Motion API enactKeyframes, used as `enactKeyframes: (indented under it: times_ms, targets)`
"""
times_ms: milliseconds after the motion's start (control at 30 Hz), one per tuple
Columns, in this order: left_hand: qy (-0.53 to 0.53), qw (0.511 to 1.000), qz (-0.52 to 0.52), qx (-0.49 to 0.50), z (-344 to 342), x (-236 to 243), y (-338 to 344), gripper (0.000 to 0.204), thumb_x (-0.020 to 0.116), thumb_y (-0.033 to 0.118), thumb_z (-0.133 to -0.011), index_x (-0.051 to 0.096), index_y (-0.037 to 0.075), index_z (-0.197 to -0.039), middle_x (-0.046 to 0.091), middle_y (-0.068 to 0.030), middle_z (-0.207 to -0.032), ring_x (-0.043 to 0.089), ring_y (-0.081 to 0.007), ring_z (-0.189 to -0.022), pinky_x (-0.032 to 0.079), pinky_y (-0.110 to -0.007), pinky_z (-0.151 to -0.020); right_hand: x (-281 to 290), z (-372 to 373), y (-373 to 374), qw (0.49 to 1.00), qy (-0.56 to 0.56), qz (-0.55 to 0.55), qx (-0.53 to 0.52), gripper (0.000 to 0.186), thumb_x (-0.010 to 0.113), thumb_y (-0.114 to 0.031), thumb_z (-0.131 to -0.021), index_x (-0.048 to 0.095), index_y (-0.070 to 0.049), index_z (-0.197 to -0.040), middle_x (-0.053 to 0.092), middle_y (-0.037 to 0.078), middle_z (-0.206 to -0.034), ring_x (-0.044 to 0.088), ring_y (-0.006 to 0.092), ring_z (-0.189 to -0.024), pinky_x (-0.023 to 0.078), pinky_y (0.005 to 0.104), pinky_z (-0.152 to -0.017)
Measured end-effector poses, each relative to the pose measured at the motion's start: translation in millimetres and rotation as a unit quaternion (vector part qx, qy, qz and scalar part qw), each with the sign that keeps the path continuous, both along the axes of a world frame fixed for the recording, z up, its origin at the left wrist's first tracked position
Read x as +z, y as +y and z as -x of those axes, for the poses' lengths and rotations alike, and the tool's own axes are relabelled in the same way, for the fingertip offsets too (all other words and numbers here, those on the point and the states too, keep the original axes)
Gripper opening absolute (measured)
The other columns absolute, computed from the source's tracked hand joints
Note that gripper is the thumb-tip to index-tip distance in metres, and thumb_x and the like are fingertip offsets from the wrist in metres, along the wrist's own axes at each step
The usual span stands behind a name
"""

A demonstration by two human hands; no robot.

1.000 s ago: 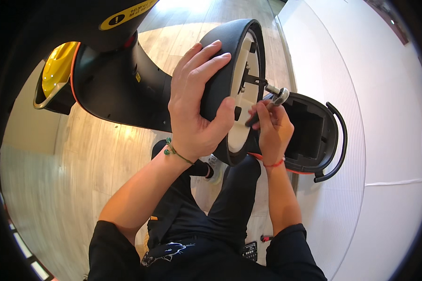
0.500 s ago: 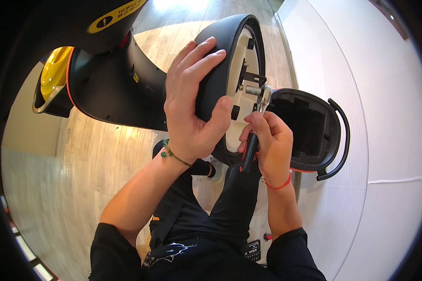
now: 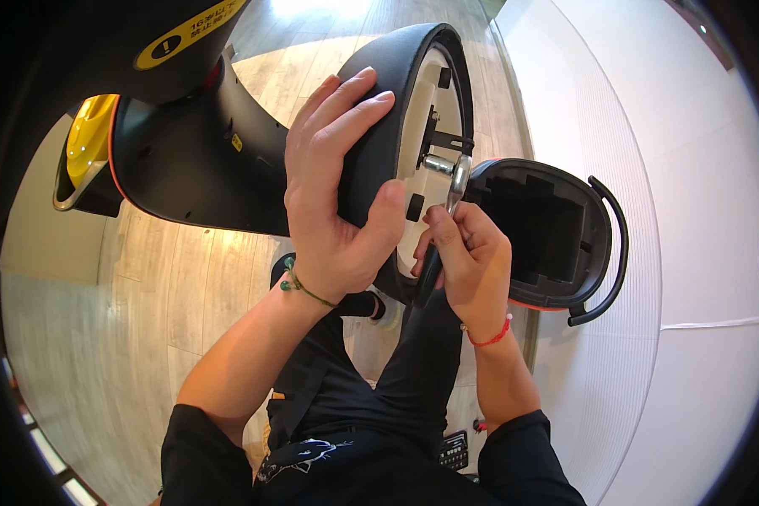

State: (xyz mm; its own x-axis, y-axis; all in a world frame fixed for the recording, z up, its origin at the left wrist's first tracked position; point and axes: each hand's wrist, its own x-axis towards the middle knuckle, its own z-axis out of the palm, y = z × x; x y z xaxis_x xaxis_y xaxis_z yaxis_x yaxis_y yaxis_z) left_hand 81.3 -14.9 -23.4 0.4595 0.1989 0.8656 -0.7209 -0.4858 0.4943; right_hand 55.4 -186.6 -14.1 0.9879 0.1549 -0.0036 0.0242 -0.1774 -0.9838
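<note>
A black padded seat (image 3: 381,152) stands tipped up, its cream underside (image 3: 417,101) facing right. My left hand (image 3: 333,190) lies on the padded cover with the fingers stretched out and the thumb close to the rim. My right hand (image 3: 479,266) is closed round the dark handle of a ratchet wrench (image 3: 459,181). The wrench's silver socket (image 3: 438,164) points left, at the base of a black metal bracket (image 3: 431,133) on the underside. The socket's end meets the lower bracket area; whether it sits on a bolt I cannot tell.
A black scooter body (image 3: 198,164) with orange edging reaches in from the left, beside a glossy yellow object (image 3: 91,143). Right of the seat is an open black storage bin (image 3: 514,291) with a curved bar (image 3: 622,244). A small tool case (image 3: 453,451) lies near my right sleeve.
My right hand has moved the ratchet wrench slightly left, bringing its socket from in front of the underside to the bracket's base. My left hand stays on the seat; the whole view has shifted slightly.
</note>
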Motion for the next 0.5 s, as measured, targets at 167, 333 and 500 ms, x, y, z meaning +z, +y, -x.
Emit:
enactKeyframes:
  times_ms: [167,333,500]
  targets:
    - [-0.004,1.0,-0.004,-0.003,-1,1,0,0.054,0.063,0.017,-0.079,0.062,0.001,-0.13,0.058,-0.0214,-0.14,0.047,-0.0426,-0.135,0.032,-0.049,-0.116,21,1,3,0.998,0.061,-0.028,0.001,0.032,0.057,-0.028,-0.105,0.063,0.003,-0.097,0.065,0.007,-0.065,0.062,0.0111,-0.05,0.04,0.0213,-0.041]
    - [0.002,1.0,-0.014,0.002,1,1,2,0.054,0.063,0.019,-0.08,0.061,0.0,-0.13,0.057,-0.0224,-0.14,0.047,-0.0429,-0.135,0.032,-0.049,-0.116,29,-2,6,0.99,0.12,-0.076,0.017,0.033,0.056,-0.028,-0.105,0.062,0.002,-0.094,0.065,0.008,-0.062,0.061,0.0128,-0.047,0.04,0.0228,-0.04]
    - [-0.002,1.0,-0.014,0.003,0,-1,2,0.054,0.062,0.021,-0.082,0.06,-0.001,-0.131,0.057,-0.0225,-0.141,0.048,-0.0429,-0.134,0.032,-0.049,-0.116,20,-6,3,0.99,0.117,-0.054,0.065,0.033,0.051,-0.028,-0.107,0.058,-0.001,-0.09,0.066,0.007,-0.065,0.062,0.0118,-0.052,0.042,0.0216,-0.044]
